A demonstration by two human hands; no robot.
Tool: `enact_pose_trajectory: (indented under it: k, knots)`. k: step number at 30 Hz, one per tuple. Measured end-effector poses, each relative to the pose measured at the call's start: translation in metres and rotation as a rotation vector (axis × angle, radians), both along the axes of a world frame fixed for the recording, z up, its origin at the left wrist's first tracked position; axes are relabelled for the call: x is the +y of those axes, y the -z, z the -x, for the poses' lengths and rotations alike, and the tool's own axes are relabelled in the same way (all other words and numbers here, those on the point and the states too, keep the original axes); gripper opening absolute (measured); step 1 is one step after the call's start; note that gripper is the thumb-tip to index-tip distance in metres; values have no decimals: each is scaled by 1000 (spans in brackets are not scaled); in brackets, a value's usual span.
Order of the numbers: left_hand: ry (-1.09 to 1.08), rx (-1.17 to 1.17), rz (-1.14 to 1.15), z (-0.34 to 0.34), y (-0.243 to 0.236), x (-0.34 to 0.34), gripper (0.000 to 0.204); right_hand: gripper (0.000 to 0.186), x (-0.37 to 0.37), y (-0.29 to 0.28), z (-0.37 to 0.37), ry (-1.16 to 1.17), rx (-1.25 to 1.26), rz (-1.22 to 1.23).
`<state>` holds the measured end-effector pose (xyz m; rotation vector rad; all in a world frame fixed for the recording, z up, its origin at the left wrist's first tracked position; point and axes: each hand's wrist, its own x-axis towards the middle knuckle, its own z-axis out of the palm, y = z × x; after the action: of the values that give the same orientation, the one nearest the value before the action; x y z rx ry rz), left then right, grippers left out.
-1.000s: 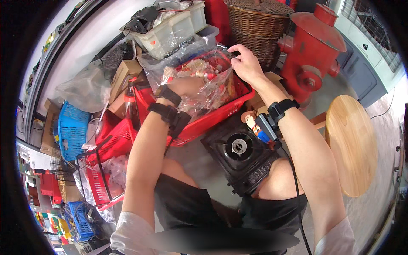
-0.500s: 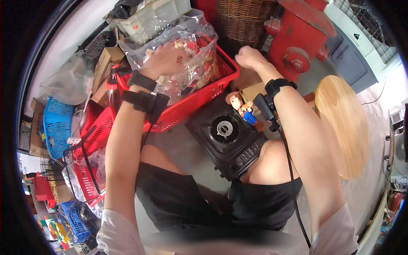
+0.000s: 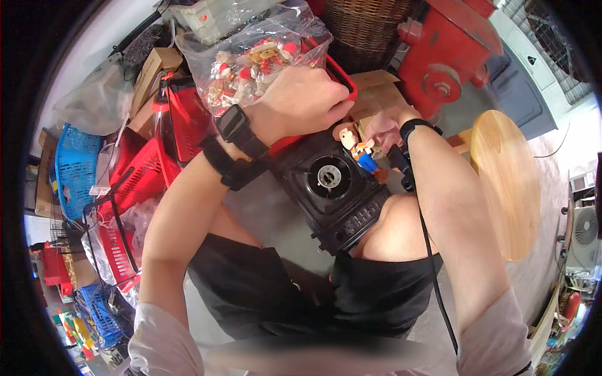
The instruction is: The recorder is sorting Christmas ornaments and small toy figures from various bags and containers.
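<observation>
My left hand (image 3: 305,101) is over the right end of a red basket (image 3: 342,78), its fingers curled at the edge of an open cardboard box (image 3: 375,89). Whatever those fingers hold, if anything, is hidden. My right hand (image 3: 387,127) reaches down at the box's near side, just behind a toy cowboy figure (image 3: 360,152); its fingertips are blurred and partly hidden. The figure, with a brown hat and blue trousers, leans on the corner of a black portable gas stove (image 3: 342,207). A clear plastic bag of small red and beige plush toys (image 3: 241,72) fills the basket.
A red hydrant-shaped object (image 3: 448,56) and a wicker basket (image 3: 370,28) stand at the back. On the right is a round wooden stool top (image 3: 508,188). A blue basket (image 3: 78,169) and a heap of red baskets (image 3: 141,178) crowd the left.
My left hand has left the bag of plush toys and moved right to the box. My right hand, earlier a raised fist, has lowered toward the box beside the figure.
</observation>
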<state>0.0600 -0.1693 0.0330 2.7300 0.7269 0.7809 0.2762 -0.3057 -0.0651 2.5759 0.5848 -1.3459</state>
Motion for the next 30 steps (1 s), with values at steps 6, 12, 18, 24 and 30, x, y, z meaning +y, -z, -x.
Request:
enact_pose_trajectory:
  k: [6,12,18,24,30]
  knots:
    - [-16,-69,63,7,3,5,29,44,15,27,-6,-90,328,58]
    - [-28,-142,128,11,3,5,26,29,8,29,-18,32,441,-434]
    - [-27,-206,196,14,3,-5,24,28,23,28,-27,540,625,-720]
    - [-31,-265,262,23,3,-5,23,41,42,-42,-5,192,929,-870]
    - [-17,-334,328,20,2,-1,23,41,54,-51,-18,126,880,-974]
